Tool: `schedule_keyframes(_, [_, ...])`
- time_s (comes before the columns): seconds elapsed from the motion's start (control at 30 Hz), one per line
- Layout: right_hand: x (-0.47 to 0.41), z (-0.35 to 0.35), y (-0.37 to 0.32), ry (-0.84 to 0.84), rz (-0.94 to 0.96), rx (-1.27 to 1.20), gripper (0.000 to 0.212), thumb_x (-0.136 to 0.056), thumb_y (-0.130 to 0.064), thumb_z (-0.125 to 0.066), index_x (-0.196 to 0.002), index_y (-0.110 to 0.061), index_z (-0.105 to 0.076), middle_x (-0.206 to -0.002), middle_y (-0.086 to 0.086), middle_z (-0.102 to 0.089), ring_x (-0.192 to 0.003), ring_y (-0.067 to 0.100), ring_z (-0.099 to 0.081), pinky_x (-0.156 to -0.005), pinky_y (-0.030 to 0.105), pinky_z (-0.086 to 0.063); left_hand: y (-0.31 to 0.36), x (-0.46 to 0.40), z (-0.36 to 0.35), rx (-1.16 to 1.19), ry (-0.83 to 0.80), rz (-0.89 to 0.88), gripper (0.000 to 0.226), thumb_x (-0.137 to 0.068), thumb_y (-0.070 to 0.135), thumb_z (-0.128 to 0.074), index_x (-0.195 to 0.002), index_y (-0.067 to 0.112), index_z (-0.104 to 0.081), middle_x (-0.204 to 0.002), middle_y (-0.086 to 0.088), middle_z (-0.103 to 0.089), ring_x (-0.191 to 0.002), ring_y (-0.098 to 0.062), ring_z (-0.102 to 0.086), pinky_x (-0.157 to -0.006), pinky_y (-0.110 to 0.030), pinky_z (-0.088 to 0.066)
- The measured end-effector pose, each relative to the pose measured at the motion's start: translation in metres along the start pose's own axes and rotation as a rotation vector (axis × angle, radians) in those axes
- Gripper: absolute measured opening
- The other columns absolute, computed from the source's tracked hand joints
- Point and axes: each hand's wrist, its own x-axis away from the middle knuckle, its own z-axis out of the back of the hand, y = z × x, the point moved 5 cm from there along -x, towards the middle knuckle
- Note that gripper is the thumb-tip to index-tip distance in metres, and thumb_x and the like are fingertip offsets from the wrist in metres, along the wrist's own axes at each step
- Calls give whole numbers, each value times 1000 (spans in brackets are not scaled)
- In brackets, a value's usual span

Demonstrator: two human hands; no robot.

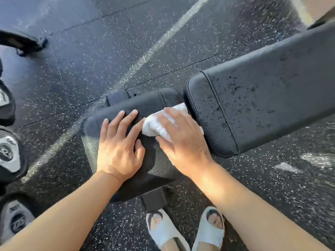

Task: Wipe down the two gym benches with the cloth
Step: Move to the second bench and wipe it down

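- Looking down through the head view, I see my right hand (178,136) pressed flat on the white cloth (164,124), fingers spread over it rather than closed round it, pinning it to the black seat pad (125,109) of the gym bench.
- My left hand (118,147) lies open beside it, palm on the same pad, holding nothing; its fingertips are just beside the cloth's left edge.
- The long back pad (262,105) runs away up and to the right from the cloth, touching or nearly touching it at the gap, and carries dark droplet marks.
- I judge the right hand, nearer that pad, should sweep along its length.
- I see only this one bench.
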Motion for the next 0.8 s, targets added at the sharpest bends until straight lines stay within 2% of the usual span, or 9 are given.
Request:
schedule_keyframes(0.17, [15,3,2,-96,27,-7,49,-107,-30,-53,-148,-5,-54,-161,16,-43,-149,36,-40,-118,51,-39,-4,3,-4,2,5,-16,63,-90,33,-50,-152,28,-51,-165,-3,-41,-156,-35,-31,-127,-62,-17])
schedule_keyframes(0.23, [20,5,5,-77,27,33,47,-107,-27,-54,-148,-4,-55,-156,19,-47,-141,40,-48,-111,54,-44,-4,2,-4,27,18,-17,64,-89,31,-52,-152,29,-52,-166,-1,-41,-156,-34,-31,-127,-62,-17])
schedule_keyframes(0.3, [23,9,6,-12,45,93,45,-103,-26,-58,-145,-9,-58,-141,20,-55,-115,42,-58,-92,55,-50,-4,2,-5,44,28,-19,63,-89,31,-54,-152,29,-52,-166,-1,-41,-156,-34,-31,-126,-62,-18])
schedule_keyframes(0.33, [21,11,5,11,73,127,43,-102,-27,-59,-143,-14,-56,-133,18,-57,-103,40,-59,-83,54,-51,-5,2,-5,50,34,-18,62,-90,31,-54,-152,30,-52,-166,0,-41,-156,-33,-31,-126,-62,-18])
schedule_keyframes(0.4, [10,9,1,-1,152,169,41,-100,-28,-58,-139,-19,-49,-125,15,-56,-93,38,-59,-73,53,-52,-6,3,-4,53,51,-13,62,-90,31,-53,-152,30,-52,-165,0,-42,-156,-33,-32,-126,-62,-18])
schedule_keyframes(0.53, [-26,-2,1,18,233,254,41,-100,-20,-64,-137,-26,-46,-120,9,-62,-96,34,-57,-72,49,-51,-6,4,-6,64,56,-20,64,-89,31,-53,-153,29,-48,-165,0,-42,-156,-34,-32,-126,-62,-19])
schedule_keyframes(0.6, [-46,-7,1,78,273,321,42,-97,-14,-67,-135,-27,-52,-117,3,-64,-94,30,-57,-70,46,-50,-7,2,-5,54,59,-13,66,-89,31,-54,-154,29,-47,-165,0,-42,-156,-34,-32,-126,-62,-18])
schedule_keyframes(0.73, [-64,-8,7,145,253,272,29,-102,-14,-61,-130,-21,-65,-116,0,-62,-94,28,-56,-72,42,-50,-2,1,-6,51,37,-14,67,-89,31,-55,-155,31,-47,-164,1,-43,-155,-33,-33,-126,-62,-19])
schedule_keyframes(0.8, [-61,-12,4,105,280,236,25,-105,-18,-58,-129,-19,-66,-115,0,-58,-95,27,-54,-74,40,-49,-2,6,-5,42,41,23,66,-89,31,-54,-154,30,-48,-164,0,-44,-154,-34,-35,-126,-62,-19])
